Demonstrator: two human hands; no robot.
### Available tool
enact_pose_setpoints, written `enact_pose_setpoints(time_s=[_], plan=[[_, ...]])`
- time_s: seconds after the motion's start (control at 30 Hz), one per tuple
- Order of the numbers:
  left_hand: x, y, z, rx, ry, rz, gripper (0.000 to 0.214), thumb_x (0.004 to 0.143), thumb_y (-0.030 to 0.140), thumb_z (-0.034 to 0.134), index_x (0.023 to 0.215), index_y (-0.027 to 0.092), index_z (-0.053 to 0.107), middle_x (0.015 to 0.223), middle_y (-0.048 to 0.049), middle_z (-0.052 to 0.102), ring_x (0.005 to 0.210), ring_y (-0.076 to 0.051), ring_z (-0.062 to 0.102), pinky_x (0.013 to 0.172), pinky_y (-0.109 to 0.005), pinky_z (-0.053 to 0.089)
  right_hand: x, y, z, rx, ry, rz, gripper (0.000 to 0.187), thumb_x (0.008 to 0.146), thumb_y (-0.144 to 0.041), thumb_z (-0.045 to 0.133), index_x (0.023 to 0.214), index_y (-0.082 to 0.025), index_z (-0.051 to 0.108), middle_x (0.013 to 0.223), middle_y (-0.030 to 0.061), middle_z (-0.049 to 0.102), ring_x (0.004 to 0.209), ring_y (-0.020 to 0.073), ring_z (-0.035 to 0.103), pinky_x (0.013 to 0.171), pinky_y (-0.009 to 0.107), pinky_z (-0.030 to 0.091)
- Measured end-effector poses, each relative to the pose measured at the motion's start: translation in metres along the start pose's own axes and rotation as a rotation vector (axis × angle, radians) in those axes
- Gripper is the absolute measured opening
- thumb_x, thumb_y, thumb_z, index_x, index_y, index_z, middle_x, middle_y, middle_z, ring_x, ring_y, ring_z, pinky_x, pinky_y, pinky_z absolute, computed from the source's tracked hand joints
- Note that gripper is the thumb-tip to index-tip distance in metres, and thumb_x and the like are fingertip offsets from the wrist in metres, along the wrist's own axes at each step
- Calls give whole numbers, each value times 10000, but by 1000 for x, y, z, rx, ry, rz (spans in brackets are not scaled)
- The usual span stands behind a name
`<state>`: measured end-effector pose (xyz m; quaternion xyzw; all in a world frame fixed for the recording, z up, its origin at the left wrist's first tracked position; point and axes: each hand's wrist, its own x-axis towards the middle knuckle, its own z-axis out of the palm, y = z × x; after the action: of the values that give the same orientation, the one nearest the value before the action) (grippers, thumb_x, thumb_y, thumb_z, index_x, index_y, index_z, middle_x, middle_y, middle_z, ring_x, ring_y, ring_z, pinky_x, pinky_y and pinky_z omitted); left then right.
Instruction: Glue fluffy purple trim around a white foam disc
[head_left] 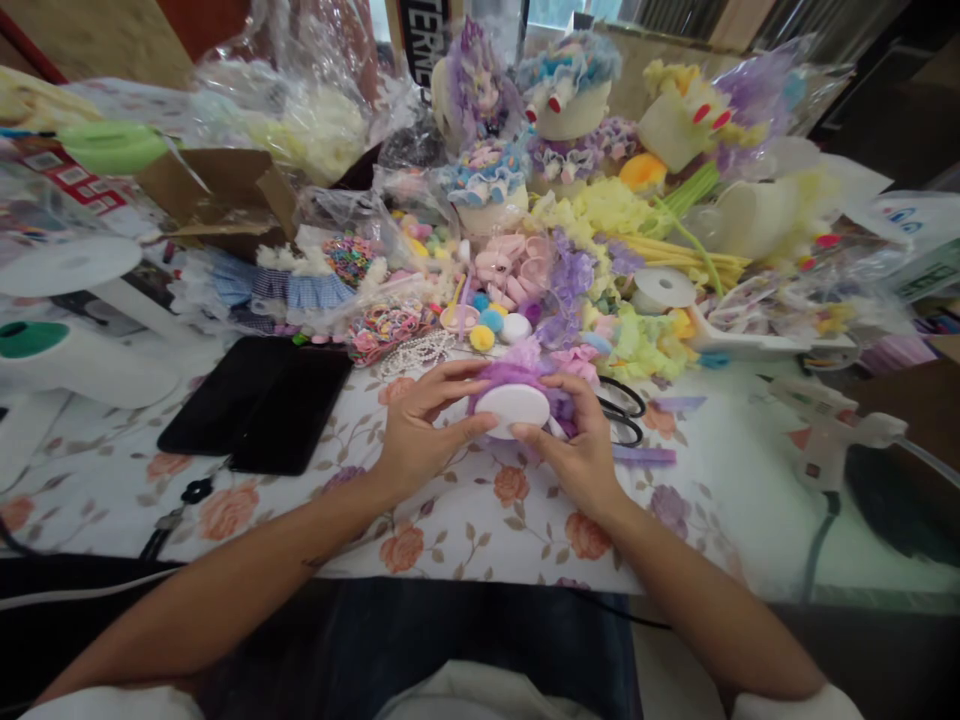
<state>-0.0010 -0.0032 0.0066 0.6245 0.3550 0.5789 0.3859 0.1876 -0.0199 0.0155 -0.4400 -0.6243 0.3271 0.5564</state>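
Between both hands, a little above the flowered tablecloth, is a white oval disc (513, 410) with purple ruffled mesh (517, 368) around its far side. My left hand (427, 425) grips it from the left, thumb on the near rim and fingers behind. From the right, my right hand (577, 440) holds the same piece, its thumb tip at the disc's lower edge. The fingers partly cover the mesh. Just right of my right hand lie black-handled scissors (626, 430), their blades hidden, and a strip of purple ribbon (645, 456).
Two dark phones (277, 410) lie at left beside a white device (75, 360). A glue gun (829, 435) with a cable stands at right. Behind the hands are pompoms (482, 338), pink pieces (514, 265), a ribbon spool (664, 288), an open cardboard box (217, 195) and ruffled decorated hats (570, 95).
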Motion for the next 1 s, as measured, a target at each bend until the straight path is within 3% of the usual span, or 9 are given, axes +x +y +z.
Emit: enact_pose_setpoints(time_s=[0.3,0.47,0.63,0.87,1.0], plan=[[4,-9,-2,-176,-171,56,388,768,200,794,1112,372,736,1349,-39,616,1305,-256,545,1092,-478,467,-6,4,0,95,43,53,378,720,-255,805,1044,-272,612,991,-11,642,901,167,616,812,306,500],[3,-7,-8,-38,-288,28,494,781,280,786,1247,386,662,1456,-40,517,1390,-281,450,1151,-489,399,-4,2,-2,119,-31,79,370,700,-284,829,1007,-263,624,963,-7,653,882,171,619,804,312,501],[2,0,-7,163,-314,-51,441,746,424,797,1160,288,734,1396,-89,576,1372,-324,469,1106,-465,454,-7,0,3,89,-133,72,334,729,-333,816,995,-263,627,983,4,669,903,185,633,826,329,503],[5,2,-10,211,-368,-34,449,792,433,751,1214,290,697,1228,-57,708,1401,-311,427,1178,-561,330,-7,-1,4,104,-117,106,335,725,-327,821,999,-264,639,978,3,672,912,190,632,840,337,498],[3,-5,-12,159,-366,-15,557,802,400,752,1334,336,601,1369,-49,622,1399,-299,428,1195,-547,302,-3,1,-1,135,-65,148,373,695,-303,841,1009,-268,643,973,-5,658,893,180,616,817,323,499]])
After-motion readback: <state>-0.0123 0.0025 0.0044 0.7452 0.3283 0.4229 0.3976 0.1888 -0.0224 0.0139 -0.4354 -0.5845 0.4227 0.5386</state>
